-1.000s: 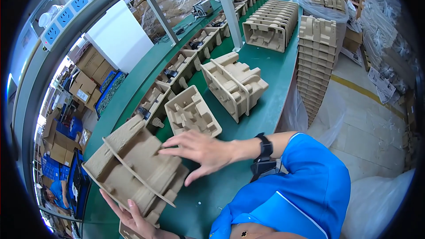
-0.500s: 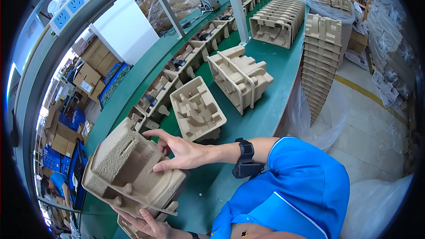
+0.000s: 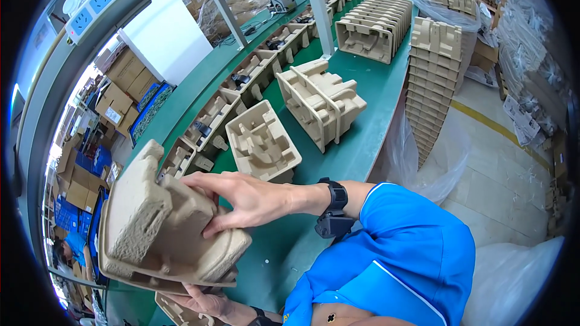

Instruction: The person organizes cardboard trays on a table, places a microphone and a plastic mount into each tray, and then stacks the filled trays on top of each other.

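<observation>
White power strip [image 3: 99, 1] — brown cartons [image 3: 124, 73] — yellow floor line [image 3: 495, 127].

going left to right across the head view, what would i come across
power strip → held tray → right hand → nested trays tipped sideways → tall tray stack → yellow floor line

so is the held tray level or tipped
Tipped: the tray slants, the left hand at its lower edge, the right hand higher on its right side.

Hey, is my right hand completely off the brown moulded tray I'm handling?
No, the right hand has its thumb and fingers on the brown moulded tray, at its side nearest that wrist.
</observation>
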A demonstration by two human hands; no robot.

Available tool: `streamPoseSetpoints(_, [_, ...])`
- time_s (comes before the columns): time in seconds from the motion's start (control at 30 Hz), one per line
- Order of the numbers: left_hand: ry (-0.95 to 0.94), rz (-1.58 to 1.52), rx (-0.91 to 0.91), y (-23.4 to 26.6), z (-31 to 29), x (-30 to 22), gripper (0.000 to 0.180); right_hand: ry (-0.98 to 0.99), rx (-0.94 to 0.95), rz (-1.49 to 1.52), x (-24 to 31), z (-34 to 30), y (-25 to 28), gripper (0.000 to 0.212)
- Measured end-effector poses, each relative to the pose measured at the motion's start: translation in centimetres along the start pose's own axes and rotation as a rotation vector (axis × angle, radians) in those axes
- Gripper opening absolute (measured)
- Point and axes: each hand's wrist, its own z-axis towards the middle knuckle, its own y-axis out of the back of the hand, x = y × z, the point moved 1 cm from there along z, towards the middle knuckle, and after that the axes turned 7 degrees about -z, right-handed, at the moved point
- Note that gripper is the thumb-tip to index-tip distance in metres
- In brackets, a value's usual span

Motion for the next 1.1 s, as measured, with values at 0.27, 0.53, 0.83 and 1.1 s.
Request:
streamPoseSetpoints(0.27, [-0.214,-0.027,0.058,0.9,0.3,0.9,0.06,-0.123,0.057,-0.041,2.5,-0.6,2.4,0.07])
streamPoseSetpoints(0.53, [0.163,0.328,0.083,1.0,1.0,1.9,0.057,-0.213,0.146,-0.045,0.6,-0.9,3.5,0.062])
streamPoseSetpoints(0.83, [0.064,0.969,-0.123,1.4,3.9,-6.8,0.056,-0.573,-0.122,0.257,0.5,-3.3,8.3,0.059])
streamPoseSetpoints(1.1, [0.306,0.988,0.338,1.3,1.5,-2.3,0.059,-1.036,0.05,1.385,-6.6,-7.9,-7.2,0.058])
